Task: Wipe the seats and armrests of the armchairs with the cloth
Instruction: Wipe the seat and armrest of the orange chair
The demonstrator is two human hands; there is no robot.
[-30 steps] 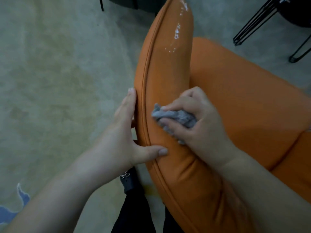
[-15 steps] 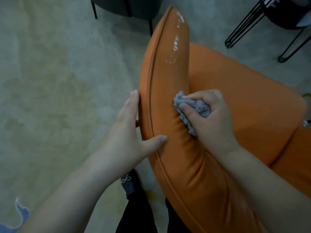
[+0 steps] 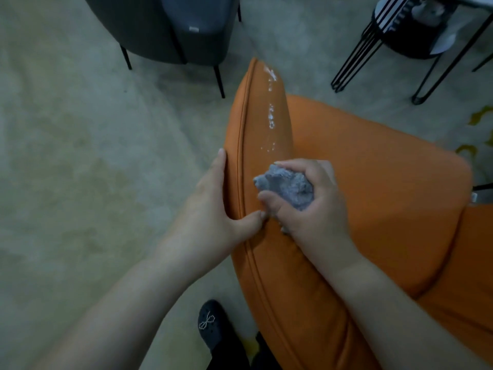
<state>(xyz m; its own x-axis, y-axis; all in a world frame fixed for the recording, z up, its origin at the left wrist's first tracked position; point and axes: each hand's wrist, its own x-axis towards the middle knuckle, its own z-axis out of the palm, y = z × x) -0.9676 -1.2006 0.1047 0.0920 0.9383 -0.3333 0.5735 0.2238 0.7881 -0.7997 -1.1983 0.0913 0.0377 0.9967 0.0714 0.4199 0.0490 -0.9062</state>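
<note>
An orange leather armchair (image 3: 373, 198) fills the right half of the view. Its left armrest (image 3: 256, 121) runs away from me, with white wet spots along its top. My right hand (image 3: 312, 206) grips a crumpled grey cloth (image 3: 288, 186) and presses it on the armrest just below the spots. My left hand (image 3: 213, 206) clasps the armrest's outer edge, fingers down the outside and thumb across the piped seam, close to the right hand's thumb.
A dark grey armchair (image 3: 170, 30) on thin black legs stands at the back. A black wire-legged side table (image 3: 405, 36) is at the back right. Pale carpet (image 3: 93, 156) spreads to the left. My dark shoe (image 3: 210, 324) stands by the chair's base.
The right hand with the cloth slid across the armrest top toward the seat side, then back toward the seam near my left thumb. The view pulled back, showing the grey chair.
</note>
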